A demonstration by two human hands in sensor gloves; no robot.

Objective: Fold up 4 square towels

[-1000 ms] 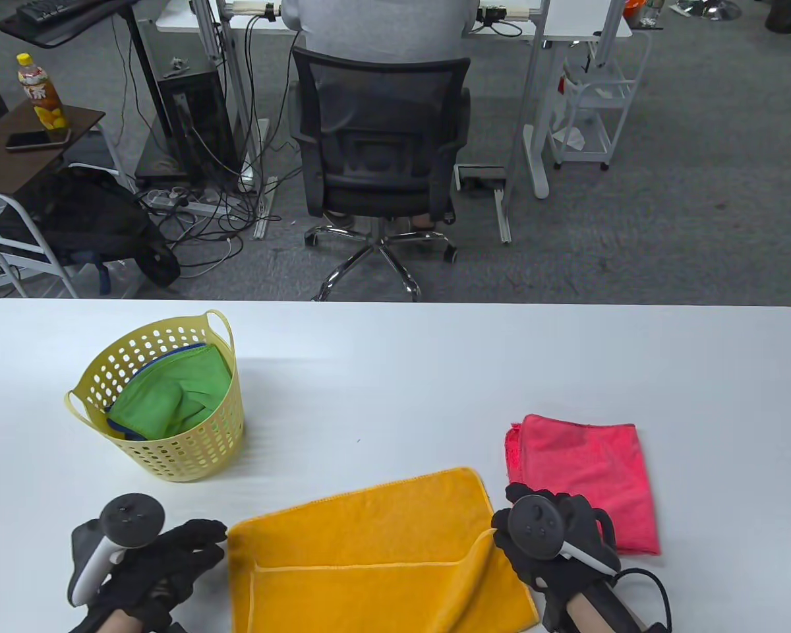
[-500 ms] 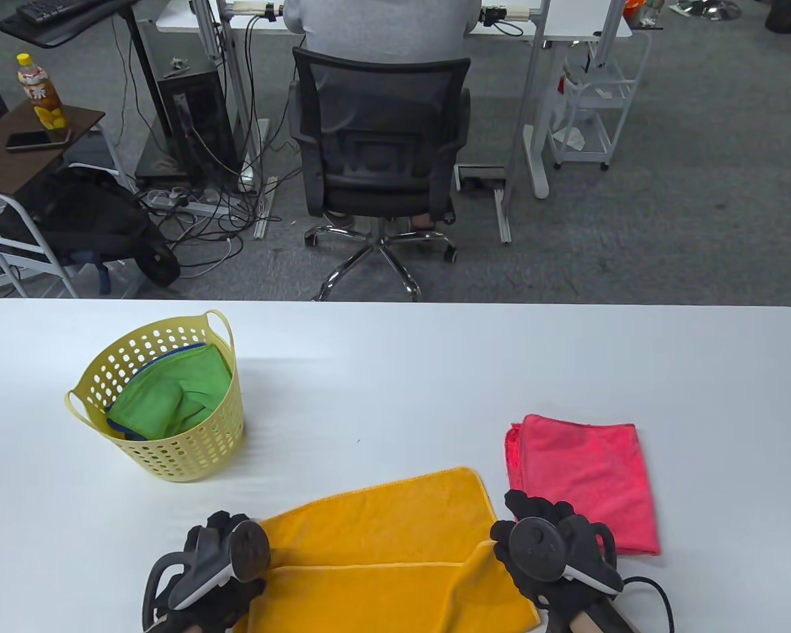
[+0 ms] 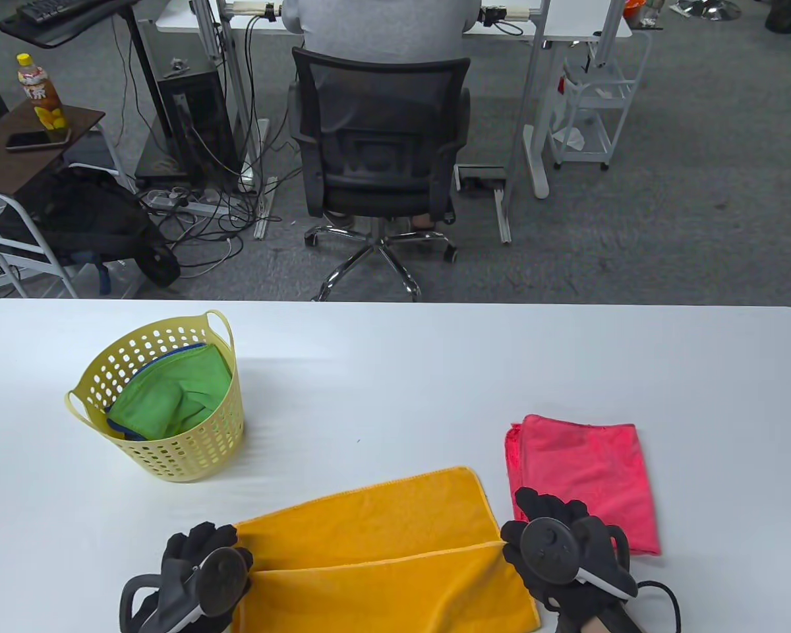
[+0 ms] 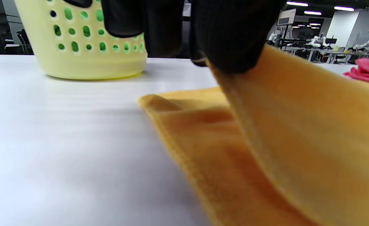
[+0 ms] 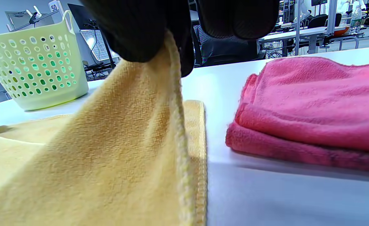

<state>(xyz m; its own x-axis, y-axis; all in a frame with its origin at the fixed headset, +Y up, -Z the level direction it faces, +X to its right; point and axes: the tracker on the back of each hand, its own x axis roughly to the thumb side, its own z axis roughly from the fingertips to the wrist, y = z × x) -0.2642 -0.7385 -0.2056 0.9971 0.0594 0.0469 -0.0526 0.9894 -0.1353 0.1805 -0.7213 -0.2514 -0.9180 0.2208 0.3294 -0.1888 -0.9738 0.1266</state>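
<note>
Since a second ago the left hand [image 3: 201,567] has swung in from the bare surface [image 3: 395,369] beside the orange towel [image 3: 382,547] to that towel's left edge, and the top layer's hem now runs straight across between the two hands instead of slanting down toward the right hand [image 3: 560,554]. The left wrist view shows the left fingers [image 4: 231,34] closed on the raised orange hem; the right wrist view shows the right fingers [image 5: 140,28] pinching the same layer's right edge, lifted off the lower layer.

Three towels can be counted for certain: one orange, lying near the front edge of the surface between the hands; one pink towel [image 3: 583,471], folded, just to its right, with the right hand over its near corner; and one green towel [image 3: 171,395] bundled inside the single yellow basket [image 3: 198,455] at the left. A blue edge shows beside the green cloth in the basket; whether that is a fourth towel cannot be told.
</note>
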